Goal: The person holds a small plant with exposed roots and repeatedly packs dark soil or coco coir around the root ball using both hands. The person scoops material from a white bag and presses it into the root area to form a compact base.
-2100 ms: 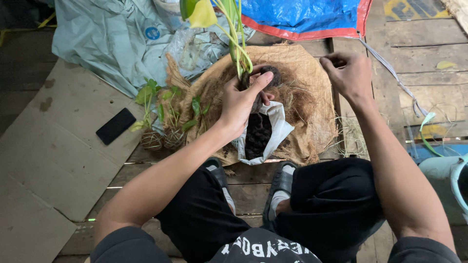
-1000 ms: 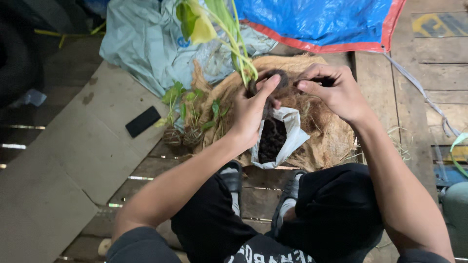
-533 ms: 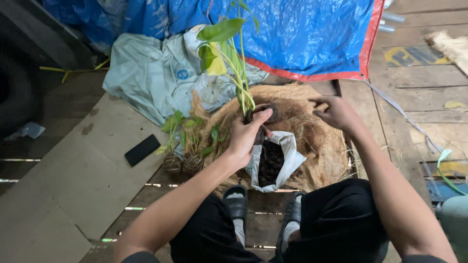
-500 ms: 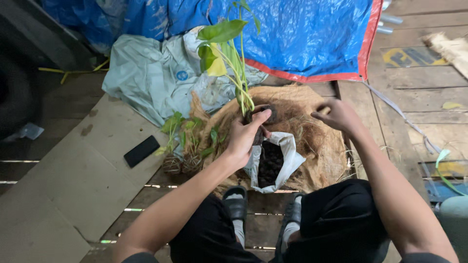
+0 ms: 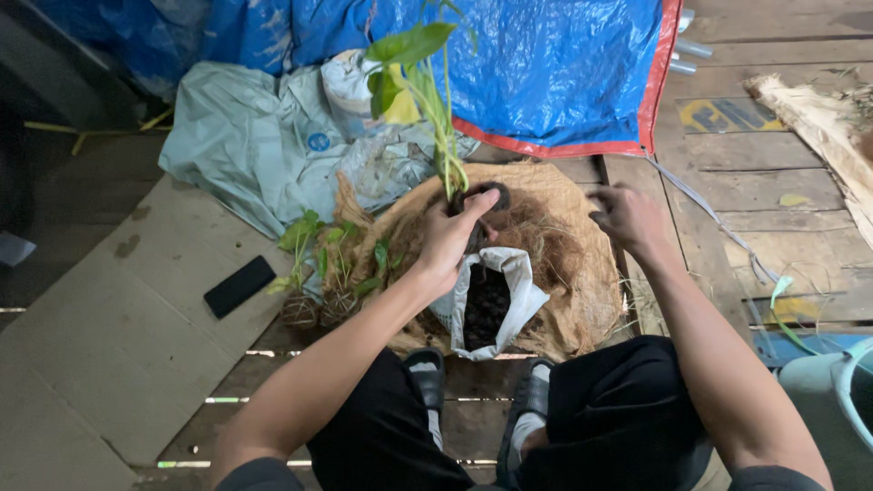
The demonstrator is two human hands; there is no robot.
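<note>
Left hand point(image 5: 450, 241) clamped on plant root ball point(image 5: 480, 198), over coir pile point(image 5: 555, 264).
My right hand point(image 5: 627, 216) is curled loosely in the fibre; can't tell if it grips any. I'd keep the stem upright and wrap evenly, soil bag point(image 5: 491, 305) just below.

The left hand point(image 5: 450, 238) covers the bottom of the tall green plant's point(image 5: 420, 86) stems, so the root ball is mostly hidden. The right hand point(image 5: 627, 216), to the right of that plant, has its fingers curled under, and you cannot tell if it holds anything. The pale green bucket point(image 5: 832, 400), far to the plant's lower right, is cut off by the picture's edge.
</note>
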